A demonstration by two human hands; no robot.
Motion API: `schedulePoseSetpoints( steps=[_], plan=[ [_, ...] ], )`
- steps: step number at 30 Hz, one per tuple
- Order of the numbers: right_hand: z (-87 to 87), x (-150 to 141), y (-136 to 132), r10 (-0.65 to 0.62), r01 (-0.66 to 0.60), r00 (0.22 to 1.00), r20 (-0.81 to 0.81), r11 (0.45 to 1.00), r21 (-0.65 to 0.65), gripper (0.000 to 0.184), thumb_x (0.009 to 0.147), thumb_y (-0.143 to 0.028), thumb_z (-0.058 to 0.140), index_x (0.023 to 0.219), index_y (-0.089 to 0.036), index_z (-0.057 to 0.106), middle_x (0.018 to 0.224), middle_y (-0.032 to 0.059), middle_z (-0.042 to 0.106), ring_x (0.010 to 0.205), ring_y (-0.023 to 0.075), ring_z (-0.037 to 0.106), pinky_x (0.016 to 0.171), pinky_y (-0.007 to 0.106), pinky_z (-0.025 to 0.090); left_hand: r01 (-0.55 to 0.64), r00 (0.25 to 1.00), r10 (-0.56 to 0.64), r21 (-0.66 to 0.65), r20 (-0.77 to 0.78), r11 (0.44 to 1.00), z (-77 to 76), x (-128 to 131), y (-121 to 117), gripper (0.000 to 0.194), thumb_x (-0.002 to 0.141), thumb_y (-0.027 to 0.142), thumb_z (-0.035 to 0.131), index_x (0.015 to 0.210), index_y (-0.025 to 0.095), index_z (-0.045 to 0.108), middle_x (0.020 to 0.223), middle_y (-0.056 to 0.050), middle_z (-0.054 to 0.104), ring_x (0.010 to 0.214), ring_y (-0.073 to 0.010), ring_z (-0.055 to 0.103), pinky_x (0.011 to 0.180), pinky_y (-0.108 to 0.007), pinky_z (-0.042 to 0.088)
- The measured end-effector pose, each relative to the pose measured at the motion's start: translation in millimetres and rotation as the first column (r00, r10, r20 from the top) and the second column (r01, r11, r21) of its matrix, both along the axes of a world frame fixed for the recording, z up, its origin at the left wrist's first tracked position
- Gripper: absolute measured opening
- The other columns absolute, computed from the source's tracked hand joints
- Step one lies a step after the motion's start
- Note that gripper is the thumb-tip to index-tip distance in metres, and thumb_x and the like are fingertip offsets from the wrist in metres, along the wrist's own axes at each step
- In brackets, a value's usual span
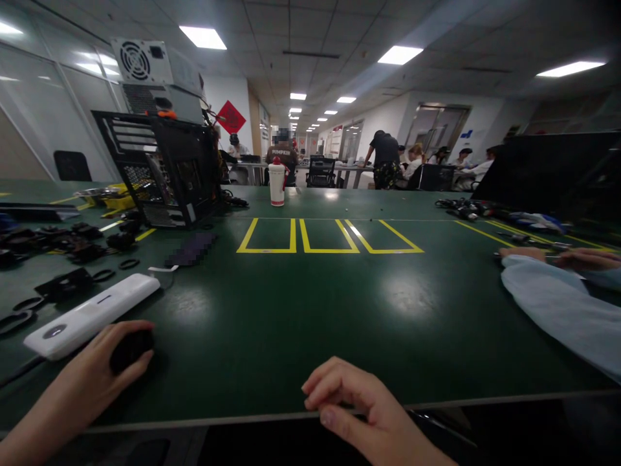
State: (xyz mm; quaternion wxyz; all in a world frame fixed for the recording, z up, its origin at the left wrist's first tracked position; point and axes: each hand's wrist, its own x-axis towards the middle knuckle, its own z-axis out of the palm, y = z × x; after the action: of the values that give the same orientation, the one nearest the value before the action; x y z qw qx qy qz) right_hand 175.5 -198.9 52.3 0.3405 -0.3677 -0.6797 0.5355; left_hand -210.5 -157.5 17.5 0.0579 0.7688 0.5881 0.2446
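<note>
My left hand (104,362) rests at the left of the green table, thumb and fingers curled round a small dark rounded object (130,351); its exact kind is hard to make out. Right beside that hand lies a white power strip (97,312) with a dark cable running off to the left. At the table's front edge is my right hand (356,404), its fingers loosely bent and the thumb apart from them, with nothing visible in it. Bare green tabletop (272,323) lies between the two hands.
Black straps and parts (63,281) lie at the left. Behind them stands an open computer case (169,168) with a power supply (155,65) on top. A white cup (277,184) stands beyond yellow tape outlines (330,250). A co-worker's sleeve (553,304) reaches in from the right.
</note>
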Motion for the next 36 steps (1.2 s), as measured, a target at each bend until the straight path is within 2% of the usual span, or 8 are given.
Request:
schedulePoseSetpoints(
  steps=[1,3,8,12,15,25,31,36],
  plan=[
    [5.2,3.9,7.2,-0.024,0.023,0.999,0.047,1.0,0.014,0.012,0.077,-0.025,0.052,0.081,-0.019,0.061,0.091,0.0043,0.057,0.085,0.0132,0.055,0.076,0.028,0.043,-0.114,0.993,0.114,0.033,-0.006,0.993,-1.3,8.5,8.0,0.032,0.074,0.039,0.046,0.104,0.04,0.038,0.092,0.009,0.056,0.084,-0.0219,0.055,0.073,-0.042,0.047],
    [12.2,9.2,24.7,-0.044,0.04,0.993,0.106,0.999,0.034,0.011,0.076,-0.026,0.052,0.081,-0.019,0.06,0.091,0.003,0.058,0.086,0.0134,0.055,0.078,0.029,0.044,-0.132,0.991,0.132,-0.014,-0.014,0.991,-1.2,32.0,23.2,0.032,0.072,0.041,0.048,0.102,0.034,0.04,0.098,0.004,0.054,0.091,-0.0238,0.053,0.081,-0.041,0.045],
    [11.0,6.9,86.7,-0.04,0.026,0.978,0.205,0.997,0.07,0.019,0.076,-0.027,0.052,0.092,-0.02,0.058,0.093,0.0026,0.057,0.087,0.0142,0.056,0.08,0.031,0.045,0.102,0.991,-0.096,-0.066,0.093,0.993,9.6,117.6,71.7,0.03,0.077,0.034,0.044,0.107,0.026,0.041,0.104,0.0,0.049,0.099,-0.0206,0.047,0.087,-0.035,0.04],
    [-3.6,-1.2,144.4,-0.134,0.127,0.98,0.15,0.99,0.054,0.028,0.078,-0.028,0.049,0.104,-0.019,0.054,0.101,0.0041,0.057,0.093,0.0158,0.055,0.084,0.034,0.043,0.233,0.963,-0.224,-0.045,0.152,0.972,11.2,181.8,116.1,0.033,0.074,0.029,0.05,0.105,0.022,0.044,0.1,-0.003,0.05,0.095,-0.0214,0.045,0.083,-0.037,0.04],
    [-14.3,-2.8,176.2,-0.16,0.161,0.984,0.08,0.987,-0.017,0.029,0.077,-0.029,0.05,0.102,-0.016,0.055,0.1,0.0055,0.058,0.094,0.0162,0.054,0.086,0.035,0.041,0.297,0.945,-0.288,-0.042,0.158,0.954,9.0,210.7,139.7,0.033,0.074,0.03,0.051,0.105,0.023,0.044,0.099,-0.004,0.05,0.093,-0.0222,0.044,0.081,-0.039,0.04],
    [-20.3,7.3,202.3,-0.252,0.248,0.967,-0.018,0.961,-0.124,0.026,0.072,-0.023,0.055,0.097,-0.016,0.057,0.1,0.0048,0.058,0.094,0.0159,0.053,0.086,0.035,0.041,0.366,0.911,-0.33,-0.118,0.245,0.923,9.7,227.2,171.0,0.064,0.075,0.042,0.051,0.128,0.02,0.021,0.114,-0.009,0.046,0.102,-0.0243,0.045,0.085,-0.04,0.039],
    [-27.7,7.3,203.6,-0.219,0.215,0.975,-0.048,0.973,-0.078,0.034,0.072,-0.022,0.055,0.105,-0.02,0.054,0.108,0.0037,0.056,0.095,0.0159,0.054,0.086,0.036,0.041,0.484,0.859,-0.415,-0.212,0.299,0.849,10.8,217.6,177.6,0.057,0.08,0.05,0.041,0.126,0.02,0.026,0.122,-0.01,0.04,0.109,-0.0238,0.042,0.088,-0.039,0.039],
    [-28.2,6.5,196.8,-0.175,0.167,0.978,-0.113,0.983,-0.078,0.036,0.069,-0.02,0.057,0.105,-0.02,0.053,0.105,0.0032,0.058,0.092,0.0153,0.057,0.085,0.034,0.043,0.519,0.841,-0.468,-0.163,0.271,0.839,11.8,215.8,173.8,0.055,0.081,0.046,0.042,0.125,0.019,0.026,0.121,-0.01,0.038,0.11,-0.0231,0.039,0.092,-0.04,0.035]
  ],
)
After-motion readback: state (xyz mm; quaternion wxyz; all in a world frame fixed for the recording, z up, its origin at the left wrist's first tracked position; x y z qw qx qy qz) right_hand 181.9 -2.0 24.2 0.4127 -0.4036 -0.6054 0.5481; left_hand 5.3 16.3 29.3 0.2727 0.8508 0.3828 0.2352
